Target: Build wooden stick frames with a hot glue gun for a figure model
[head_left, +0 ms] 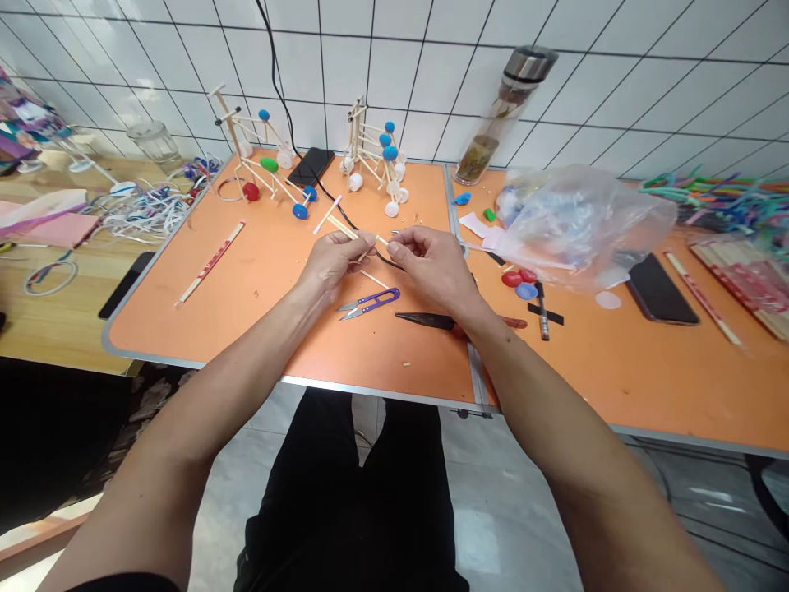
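Note:
My left hand (329, 261) is closed in a pinch on several thin wooden sticks (343, 225), which jut up and away from the fingers. Close beside it, my right hand (435, 261) pinches a short pale stick piece (382, 241) between thumb and forefinger. Below the hands lie purple thread snips (377, 302) with their blades pointing left. Dark-jawed pliers (425, 320) with red handles rest partly under my right forearm. Beyond the hands stand two stick models, one (231, 136) with red, green and blue caps, the other (363, 136) with blue and white ones.
A tall glass bottle (490, 123) stands by the tiled wall. To the right are a clear plastic bag (592, 222), a phone (662, 289) and packed chopsticks (740, 284). A wrapped chopstick pair (213, 261) lies left, near tangled cords (148, 210). A black cable crosses the orange table (370, 358).

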A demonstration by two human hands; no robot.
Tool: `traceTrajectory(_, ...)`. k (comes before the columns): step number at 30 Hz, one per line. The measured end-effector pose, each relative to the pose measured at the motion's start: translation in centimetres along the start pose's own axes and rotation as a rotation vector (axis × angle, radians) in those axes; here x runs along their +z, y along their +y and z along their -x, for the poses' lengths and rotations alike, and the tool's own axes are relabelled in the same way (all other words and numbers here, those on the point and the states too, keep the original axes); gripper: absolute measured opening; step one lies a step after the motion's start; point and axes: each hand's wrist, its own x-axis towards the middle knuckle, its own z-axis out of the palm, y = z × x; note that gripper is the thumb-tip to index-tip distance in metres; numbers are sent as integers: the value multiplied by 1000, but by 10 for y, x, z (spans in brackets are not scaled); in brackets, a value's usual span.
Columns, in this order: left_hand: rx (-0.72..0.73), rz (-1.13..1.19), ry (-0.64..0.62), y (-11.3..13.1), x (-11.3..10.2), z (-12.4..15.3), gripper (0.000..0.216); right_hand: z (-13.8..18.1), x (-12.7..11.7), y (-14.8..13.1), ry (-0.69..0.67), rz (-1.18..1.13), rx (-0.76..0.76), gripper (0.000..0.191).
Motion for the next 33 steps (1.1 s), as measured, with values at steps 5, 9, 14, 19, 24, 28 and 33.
traceTrajectory(5, 29, -15, -18, -2, 1, 0, 34, 0, 3, 0, 17, 17, 1, 19)
traceTrajectory(9, 43, -9, -38, -2, 3, 2, 33, -1, 4, 0, 28, 32, -4, 21)
traceTrajectory(14, 72, 2, -22, -3, 6, 5, 28, -1, 5, 1, 40, 25, -16, 22)
traceTrajectory(19, 80, -8, -10, -3, 7, 5, 25, -1, 5, 2, 44, 20, -28, 22)
traceTrajectory(24, 83, -9, -15, -3, 7, 5, 24, 0, 4, 0, 38, 7, -30, 23)
traceTrajectory(28, 91, -6, -16, -4, 7, 6, 23, 0, 4, -1, 39, -8, -26, 23)
traceTrajectory(33, 94, 2, -19, -4, 7, 5, 21, 1, 4, -3, 25, -22, -21, 26)
